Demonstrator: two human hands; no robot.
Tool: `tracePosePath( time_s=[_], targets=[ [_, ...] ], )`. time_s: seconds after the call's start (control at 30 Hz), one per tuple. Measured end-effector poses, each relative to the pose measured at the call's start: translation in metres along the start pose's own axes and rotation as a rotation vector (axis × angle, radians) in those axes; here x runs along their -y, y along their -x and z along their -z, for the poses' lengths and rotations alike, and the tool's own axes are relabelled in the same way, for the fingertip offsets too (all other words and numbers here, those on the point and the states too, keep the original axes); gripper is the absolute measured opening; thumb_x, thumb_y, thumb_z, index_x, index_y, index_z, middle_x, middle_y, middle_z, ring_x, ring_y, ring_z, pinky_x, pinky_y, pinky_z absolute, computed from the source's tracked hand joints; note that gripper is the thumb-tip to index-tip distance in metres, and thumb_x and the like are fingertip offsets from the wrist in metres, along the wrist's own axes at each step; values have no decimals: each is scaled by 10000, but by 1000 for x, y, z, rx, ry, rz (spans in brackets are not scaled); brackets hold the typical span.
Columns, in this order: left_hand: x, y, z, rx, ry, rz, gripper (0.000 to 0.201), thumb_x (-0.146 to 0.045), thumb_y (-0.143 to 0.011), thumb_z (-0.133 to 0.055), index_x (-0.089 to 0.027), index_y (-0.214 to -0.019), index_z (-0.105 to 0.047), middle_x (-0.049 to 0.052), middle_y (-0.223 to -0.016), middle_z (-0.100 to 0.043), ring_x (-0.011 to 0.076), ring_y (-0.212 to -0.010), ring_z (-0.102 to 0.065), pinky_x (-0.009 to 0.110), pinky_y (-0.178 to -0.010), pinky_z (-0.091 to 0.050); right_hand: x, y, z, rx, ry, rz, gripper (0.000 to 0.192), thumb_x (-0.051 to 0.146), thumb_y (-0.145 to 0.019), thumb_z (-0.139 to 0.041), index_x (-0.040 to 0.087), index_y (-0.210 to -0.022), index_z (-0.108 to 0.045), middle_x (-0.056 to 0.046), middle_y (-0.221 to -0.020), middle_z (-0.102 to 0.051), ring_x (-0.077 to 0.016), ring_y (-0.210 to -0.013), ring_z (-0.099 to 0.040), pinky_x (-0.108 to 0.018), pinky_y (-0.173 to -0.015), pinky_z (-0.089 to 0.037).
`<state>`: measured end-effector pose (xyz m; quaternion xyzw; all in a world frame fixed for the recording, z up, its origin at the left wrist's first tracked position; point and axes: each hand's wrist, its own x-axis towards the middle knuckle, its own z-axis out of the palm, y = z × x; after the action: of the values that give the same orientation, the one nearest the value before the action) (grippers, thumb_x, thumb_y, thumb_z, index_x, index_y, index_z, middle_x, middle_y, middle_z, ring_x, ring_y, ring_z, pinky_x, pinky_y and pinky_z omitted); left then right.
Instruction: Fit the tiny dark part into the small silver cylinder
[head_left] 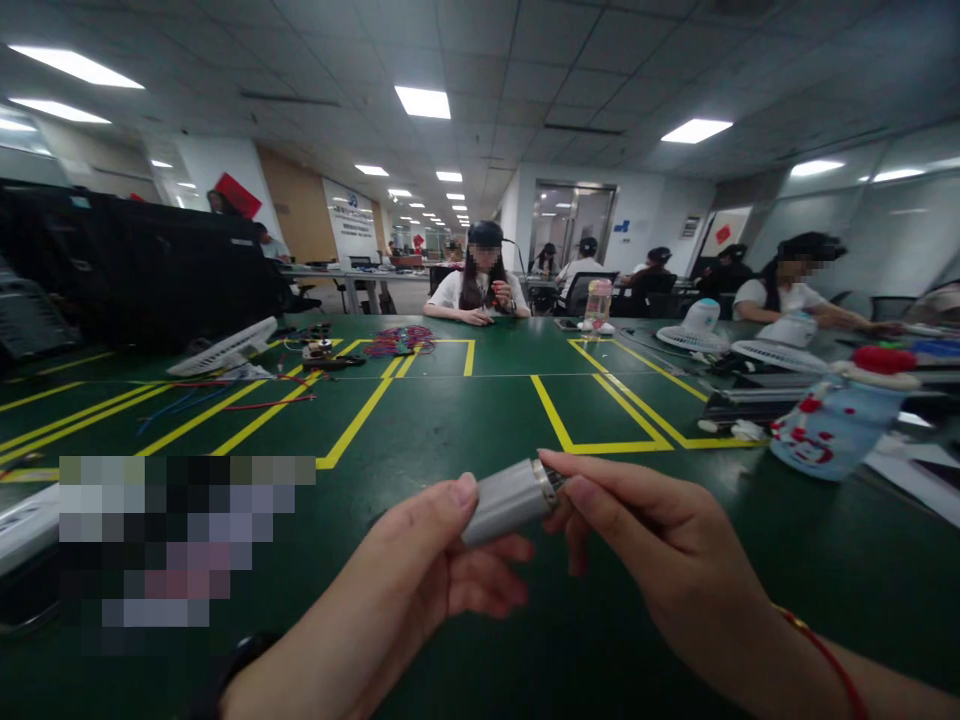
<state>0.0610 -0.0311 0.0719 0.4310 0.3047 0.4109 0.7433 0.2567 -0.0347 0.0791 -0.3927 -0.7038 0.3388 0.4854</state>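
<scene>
A short silver-grey cylinder (506,498), like a small motor, is held above the green table (450,420) near its front edge. My left hand (435,570) grips its body between thumb and fingers. My right hand (645,545) pinches the darker end of the cylinder with thumb and forefinger. A red string circles my right wrist, a dark band my left wrist.
Yellow tape lines mark boxes on the table. White fan grilles (225,350), a wire bundle (401,340) and small parts lie at the back left. A blue bottle with a red cap (840,420) lies at right. Several seated people (480,285) work at the far side.
</scene>
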Motion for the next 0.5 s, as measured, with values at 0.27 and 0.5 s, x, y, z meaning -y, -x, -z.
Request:
tracePosePath(
  time_s=[0.27, 0.5],
  targets=[
    [20, 5, 1, 263, 333, 258, 592, -571, -945, -305, -111, -1050, -662, 152, -910, -754, 175, -693, -717, 257, -667, -488, 0, -4, 2, 136, -63, -67, 415, 329, -833, -605, 330, -1245, -556, -2, -1115, -600, -83, -937, -593, -205, -837, -494],
    [31, 11, -7, 358, 514, 312, 652, -618, -913, -339, -80, -923, -707, 147, -876, -766, 182, -825, -712, 245, -798, -452, -2, -6, -10, 357, -792, -491, 336, 283, -853, -587, 220, -1183, -587, -14, -992, -634, -67, -854, -610, -202, -803, -490]
  ],
)
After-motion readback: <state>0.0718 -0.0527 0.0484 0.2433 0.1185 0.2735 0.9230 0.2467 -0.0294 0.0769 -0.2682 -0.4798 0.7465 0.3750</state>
